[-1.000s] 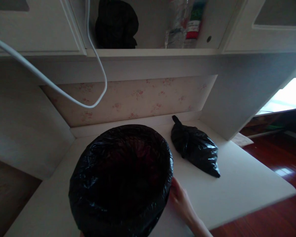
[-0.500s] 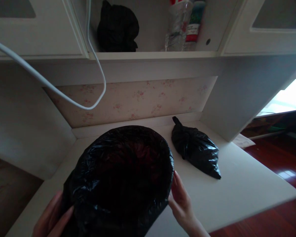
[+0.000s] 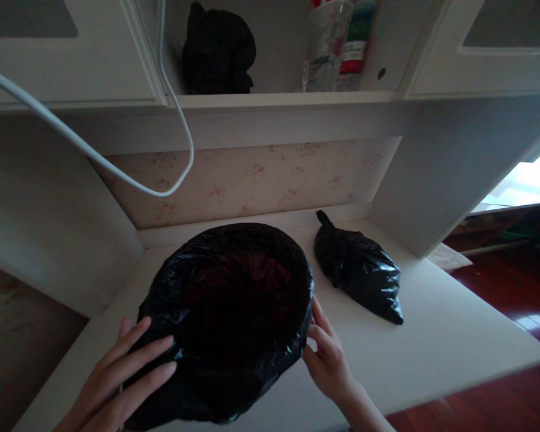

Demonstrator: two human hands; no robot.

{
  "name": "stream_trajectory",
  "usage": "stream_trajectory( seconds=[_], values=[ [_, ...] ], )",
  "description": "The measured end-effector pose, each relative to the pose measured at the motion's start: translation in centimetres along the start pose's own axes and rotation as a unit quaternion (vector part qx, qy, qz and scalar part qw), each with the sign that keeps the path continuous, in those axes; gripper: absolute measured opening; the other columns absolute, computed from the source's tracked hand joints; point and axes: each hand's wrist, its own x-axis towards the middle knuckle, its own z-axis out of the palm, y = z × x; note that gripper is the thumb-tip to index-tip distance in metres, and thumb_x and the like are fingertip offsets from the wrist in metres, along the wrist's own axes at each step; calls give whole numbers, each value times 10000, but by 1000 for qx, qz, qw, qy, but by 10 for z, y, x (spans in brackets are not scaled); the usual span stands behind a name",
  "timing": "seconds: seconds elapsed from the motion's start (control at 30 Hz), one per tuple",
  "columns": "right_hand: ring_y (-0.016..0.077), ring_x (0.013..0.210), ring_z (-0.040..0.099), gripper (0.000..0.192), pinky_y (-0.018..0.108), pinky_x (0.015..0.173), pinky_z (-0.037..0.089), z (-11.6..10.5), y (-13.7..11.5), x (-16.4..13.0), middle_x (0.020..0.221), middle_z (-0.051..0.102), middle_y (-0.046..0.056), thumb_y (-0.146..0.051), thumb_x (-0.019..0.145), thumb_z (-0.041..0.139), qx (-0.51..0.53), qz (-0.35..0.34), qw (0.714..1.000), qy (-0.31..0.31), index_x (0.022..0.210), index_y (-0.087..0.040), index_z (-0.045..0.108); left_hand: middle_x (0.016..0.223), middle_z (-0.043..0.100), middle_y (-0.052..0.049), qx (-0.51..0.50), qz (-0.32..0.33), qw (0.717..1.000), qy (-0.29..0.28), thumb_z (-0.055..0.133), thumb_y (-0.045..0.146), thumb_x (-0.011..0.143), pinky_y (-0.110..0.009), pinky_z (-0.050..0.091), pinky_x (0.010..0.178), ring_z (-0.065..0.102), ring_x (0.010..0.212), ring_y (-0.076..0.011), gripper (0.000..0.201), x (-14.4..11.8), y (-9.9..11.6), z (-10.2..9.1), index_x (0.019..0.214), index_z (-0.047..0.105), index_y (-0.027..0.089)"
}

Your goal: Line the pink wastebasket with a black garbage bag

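Note:
A round bin lined with a black trash bag (image 3: 234,384) stands mouth up on the white desktop, nearest to me. The bag is folded over the rim, and the inside looks dark with a reddish tint; the bin itself is hidden. My left hand (image 3: 121,372) lies against the bag's left side, fingers stretched and spread over the plastic. At the right side, just under the rim, my right hand (image 3: 326,348) has its fingers bent and pressed on the bag's edge. Farther right lies a tied, filled black trash bag (image 3: 357,267).
Above the desktop (image 3: 432,348) is an open shelf with a black bag (image 3: 218,51), a clear plastic container (image 3: 326,48) and a red-and-green bottle (image 3: 356,42). A white cable (image 3: 94,156) hangs in front at the left. Side panels stand on both sides.
My left hand has moved up and right, its fingers now spread over the bag's side. The lined bin has shifted slightly, and my right hand's fingers have curled more at its edge.

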Motion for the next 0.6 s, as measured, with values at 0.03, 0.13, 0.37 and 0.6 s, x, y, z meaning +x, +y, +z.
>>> stream_trajectory(
  seconds=[0.03,0.13,0.37,0.6],
  values=[
    [303,1563,351,182,427,1185,460,-2,0,1,1741,274,18,-219,992,611,23,13,1000,1,1066,-312,749,1041,838,-14,5,26,999,-25,611,459,853,-599,341,1252,716,1163,-383,277,1,0,-1,996,848,449],
    [345,1573,331,158,496,1192,437,-11,-2,1,1744,277,19,-400,1001,612,110,67,992,17,986,-286,721,1096,830,9,12,38,996,-81,539,235,883,-520,419,1211,752,1104,-316,412,9,11,-2,1117,822,423],
    [351,1531,393,296,528,1134,461,-24,-37,40,1687,387,-46,-531,1013,540,209,95,968,98,890,-289,656,956,816,51,87,112,987,-80,490,131,827,-260,466,1123,773,955,-203,372,46,44,8,935,775,345],
    [285,1187,658,346,438,969,566,-33,-72,128,1576,528,58,-584,898,714,242,188,937,165,1032,-265,697,993,829,4,72,-79,991,-79,661,433,846,-235,583,906,764,981,-259,202,55,36,15,863,835,331]
  ],
)
